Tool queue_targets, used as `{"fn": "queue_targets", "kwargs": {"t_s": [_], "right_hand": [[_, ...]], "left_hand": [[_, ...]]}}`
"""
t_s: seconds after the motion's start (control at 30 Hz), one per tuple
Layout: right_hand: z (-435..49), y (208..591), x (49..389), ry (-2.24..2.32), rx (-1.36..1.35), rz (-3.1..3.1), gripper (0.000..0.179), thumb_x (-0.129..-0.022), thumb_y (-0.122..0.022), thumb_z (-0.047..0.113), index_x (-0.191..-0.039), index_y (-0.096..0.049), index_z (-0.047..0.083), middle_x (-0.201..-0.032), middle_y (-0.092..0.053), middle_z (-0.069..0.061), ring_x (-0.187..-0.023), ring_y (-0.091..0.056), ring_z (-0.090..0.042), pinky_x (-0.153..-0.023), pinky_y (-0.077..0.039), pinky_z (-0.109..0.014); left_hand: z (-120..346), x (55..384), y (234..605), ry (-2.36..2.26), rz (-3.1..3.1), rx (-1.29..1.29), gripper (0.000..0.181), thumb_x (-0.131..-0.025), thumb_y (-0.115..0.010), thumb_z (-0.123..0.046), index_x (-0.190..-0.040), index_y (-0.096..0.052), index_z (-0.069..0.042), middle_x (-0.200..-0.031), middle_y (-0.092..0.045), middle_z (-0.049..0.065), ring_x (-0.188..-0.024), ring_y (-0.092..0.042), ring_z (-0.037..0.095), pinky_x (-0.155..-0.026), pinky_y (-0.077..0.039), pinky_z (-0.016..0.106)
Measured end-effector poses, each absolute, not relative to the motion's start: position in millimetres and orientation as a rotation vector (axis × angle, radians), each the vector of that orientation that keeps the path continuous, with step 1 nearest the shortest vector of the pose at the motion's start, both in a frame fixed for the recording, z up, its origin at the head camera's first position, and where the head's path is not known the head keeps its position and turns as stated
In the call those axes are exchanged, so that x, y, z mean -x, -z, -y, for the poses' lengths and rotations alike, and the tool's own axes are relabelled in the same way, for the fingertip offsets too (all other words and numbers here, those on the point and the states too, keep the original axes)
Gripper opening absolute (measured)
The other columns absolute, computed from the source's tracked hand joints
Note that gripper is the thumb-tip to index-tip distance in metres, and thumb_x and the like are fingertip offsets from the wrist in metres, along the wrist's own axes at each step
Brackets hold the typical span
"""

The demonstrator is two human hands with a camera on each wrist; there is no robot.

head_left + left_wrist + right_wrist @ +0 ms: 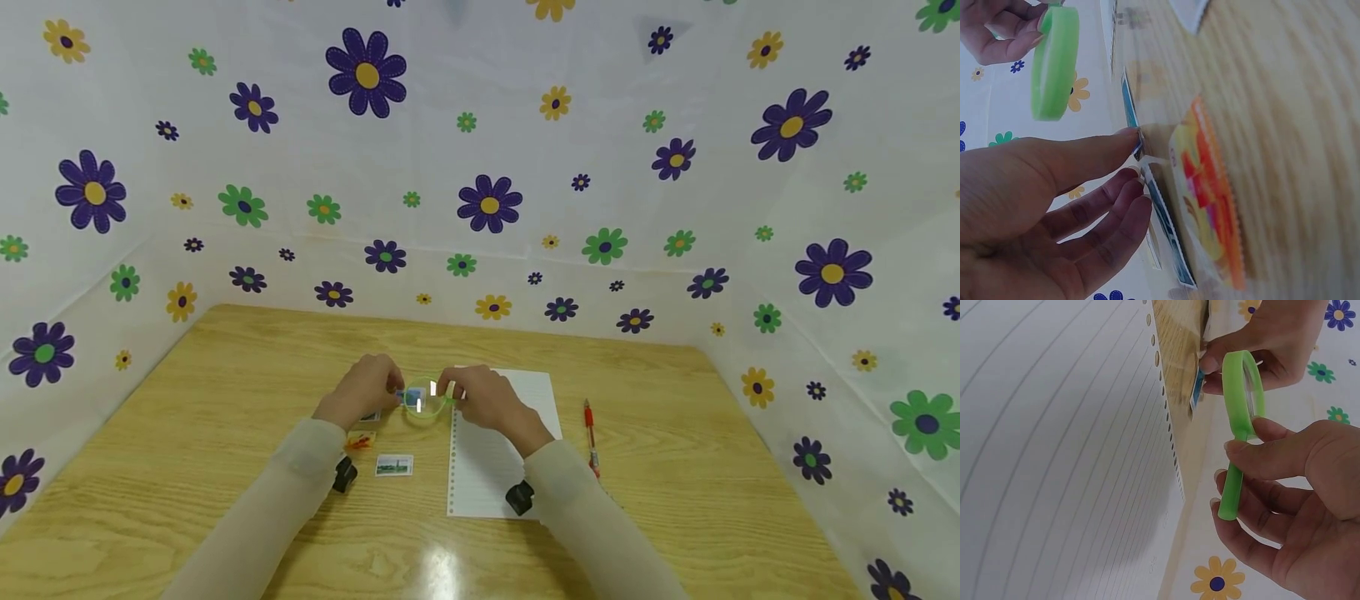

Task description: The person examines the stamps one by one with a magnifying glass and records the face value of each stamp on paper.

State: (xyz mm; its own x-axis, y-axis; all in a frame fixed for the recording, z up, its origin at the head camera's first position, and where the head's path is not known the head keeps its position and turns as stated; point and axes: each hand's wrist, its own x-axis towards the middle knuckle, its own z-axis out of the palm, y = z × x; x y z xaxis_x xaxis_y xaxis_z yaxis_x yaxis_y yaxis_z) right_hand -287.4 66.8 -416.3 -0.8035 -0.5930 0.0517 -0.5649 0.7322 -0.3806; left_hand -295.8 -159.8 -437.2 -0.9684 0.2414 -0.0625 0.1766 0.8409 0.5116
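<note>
A green magnifying glass (1232,412) is in my right hand (1310,487), pinched by the handle between thumb and fingers. In the head view its round lens (424,398) overlaps a small blue stamp (411,397). My left hand (366,387) pinches that blue stamp by its edge with thumb and fingertips, close over the table. Below the left hand lie an orange and yellow stamp (1204,194) and a dark-toned stamp (1169,225). Nearer to me is a stamp with a green landscape (394,465).
A lined sheet of paper (480,475) with punched holes lies beneath the right forearm. Right of it rests a red pen (590,433) on the wooden table (675,467). White cloth (420,150) with printed flowers rises behind and at both sides.
</note>
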Motion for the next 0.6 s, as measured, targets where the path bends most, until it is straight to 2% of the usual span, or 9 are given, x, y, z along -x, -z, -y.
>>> {"fn": "queue_targets", "kwargs": {"t_s": [0.6], "right_hand": [[-65.6,418.0,285.4,0.599,0.946,-2.849,0.032,-0.091,-0.065,-0.009,-0.110,-0.072,0.016,-0.100,-0.076,-0.010,-0.081,-0.065,-0.021,-0.058,-0.045,-0.026]], "left_hand": [[160.5,295.8,438.5,-0.769,-2.908,-0.354,0.017,-0.089,-0.079,-0.006,-0.105,-0.078,-0.002,-0.105,-0.074,0.013,-0.094,-0.066,0.025,-0.091,-0.059,0.046]]}}
